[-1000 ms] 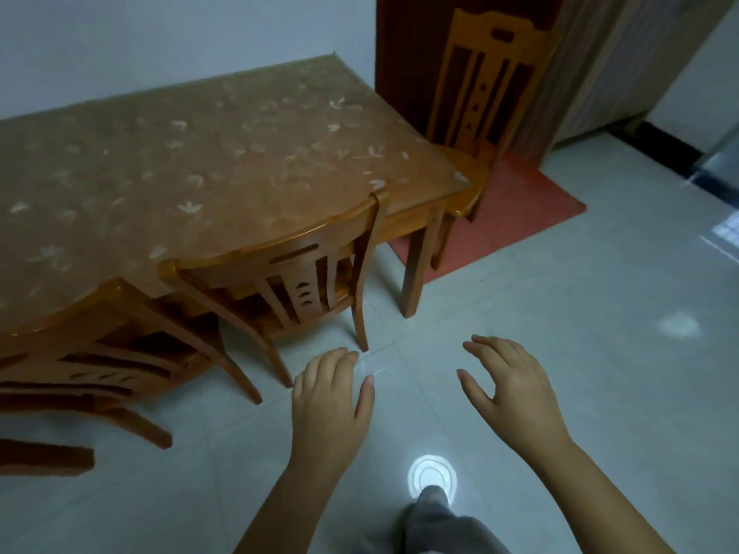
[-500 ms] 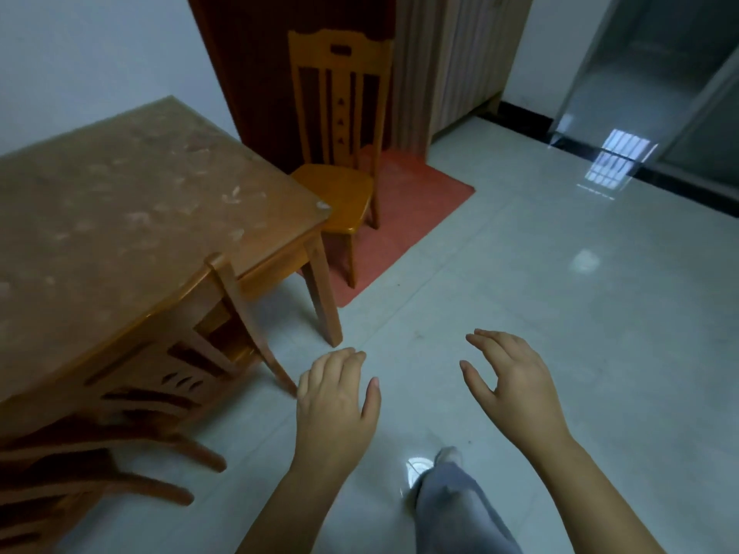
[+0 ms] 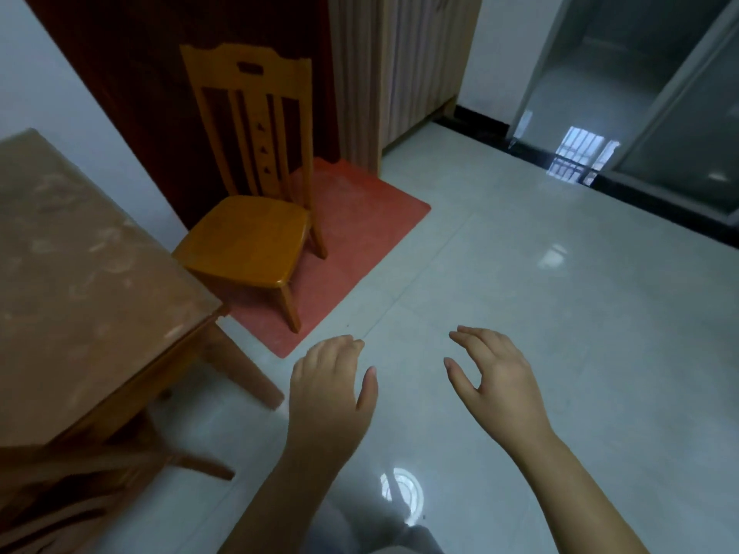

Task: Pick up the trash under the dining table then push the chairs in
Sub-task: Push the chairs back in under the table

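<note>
The wooden dining table [image 3: 80, 281] fills the left side, its corner leg [image 3: 244, 373] standing on the tiles. A yellow wooden chair [image 3: 248, 237] stands at the table's short end, its seat out in the open on a red mat. Another chair [image 3: 60, 497] is tucked under the table's near side at the lower left, blurred. My left hand [image 3: 328, 397] and my right hand [image 3: 500, 381] hover empty above the floor, fingers apart, to the right of the table corner. No trash shows in view.
A red mat [image 3: 352, 241] lies under the yellow chair. Behind it are a dark wooden door [image 3: 152, 97] and a beige curtain [image 3: 392, 66]. Glass sliding doors [image 3: 660, 94] stand at the far right. Pale glossy tiles [image 3: 560, 313] cover the floor.
The view has swung to the right: the table and tucked chairs slid left, and the yellow chair at the short end came nearer. Both hands stay empty and apart.
</note>
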